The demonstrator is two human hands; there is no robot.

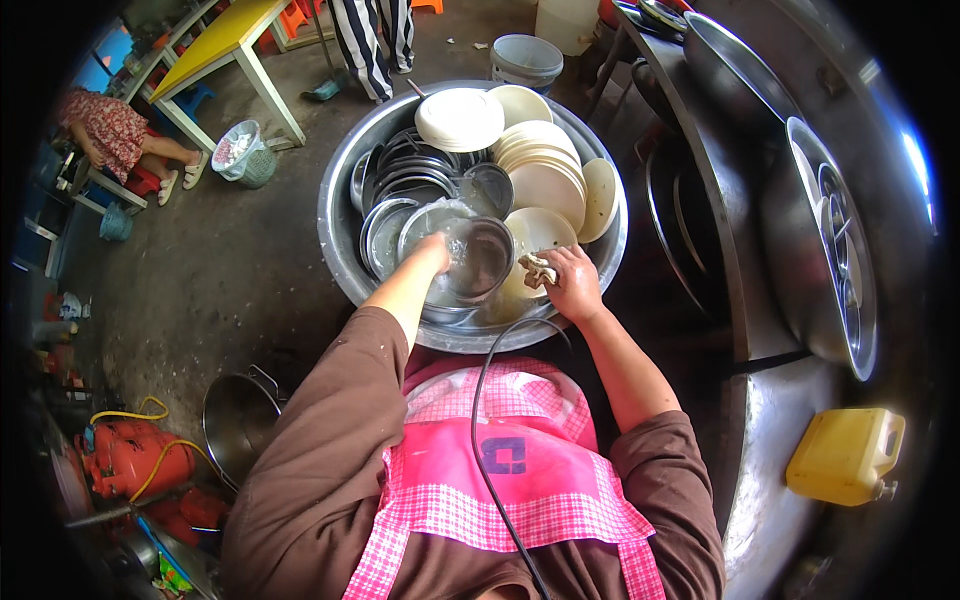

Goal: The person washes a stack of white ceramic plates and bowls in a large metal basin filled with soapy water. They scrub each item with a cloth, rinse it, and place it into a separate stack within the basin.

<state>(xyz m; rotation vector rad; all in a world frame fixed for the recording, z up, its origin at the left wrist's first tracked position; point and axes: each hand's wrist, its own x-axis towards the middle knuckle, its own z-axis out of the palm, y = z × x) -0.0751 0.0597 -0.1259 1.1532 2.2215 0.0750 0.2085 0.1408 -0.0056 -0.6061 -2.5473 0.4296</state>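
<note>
A large round metal basin (334, 247) in front of me holds water and stacked dishes. My left hand (433, 253) grips the near left rim of a round metal dish (484, 259), low in the basin. In my right hand (574, 281) is a crumpled, dirty-white cloth (538, 271), held just right of that dish. Dark metal plates (412, 169) lie in overlapping stacks at the left inside the basin. Cream plates (544, 169) fill the right side, and a stack of white plates (459, 120) rests at the far rim.
A metal counter (720, 202) with large basins (795, 247) runs along the right, near a yellow jerrycan (844, 456). A white bucket (526, 60) stands beyond my basin. At left are a lined waste basket (255, 161), red gas cylinders (135, 457) and a seated person; another person stands ahead.
</note>
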